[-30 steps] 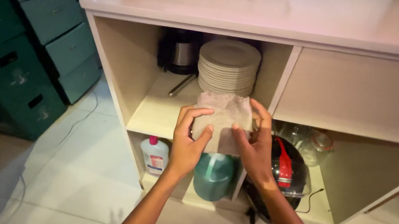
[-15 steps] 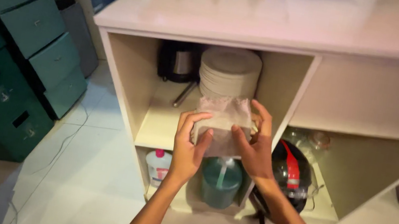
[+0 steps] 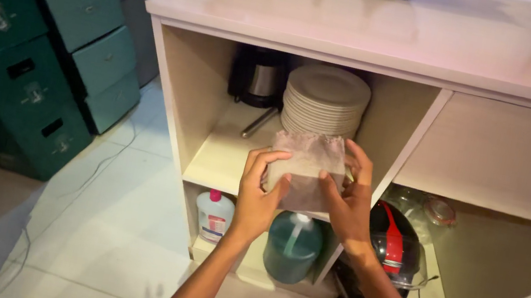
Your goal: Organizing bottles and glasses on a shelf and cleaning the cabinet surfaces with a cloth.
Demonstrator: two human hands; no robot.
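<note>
At the centre of the frame, we hold a grey folded cloth (image 3: 306,171) before the stack of plates (image 3: 325,101), left hand (image 3: 258,199) and right hand (image 3: 349,204) both gripping its lower edges. It looks soft, light and limp, best pinched at the corners.

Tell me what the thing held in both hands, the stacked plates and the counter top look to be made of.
Cloth: soft woven fabric, greyish, matte; it drapes and creases between the left hand and right hand.
Stack of plates: probably glazed ceramic, pale, with smooth, thin, even rims.
Counter top: smooth glossy slab, perhaps polished stone or laminate; it shows soft reflections.
</note>
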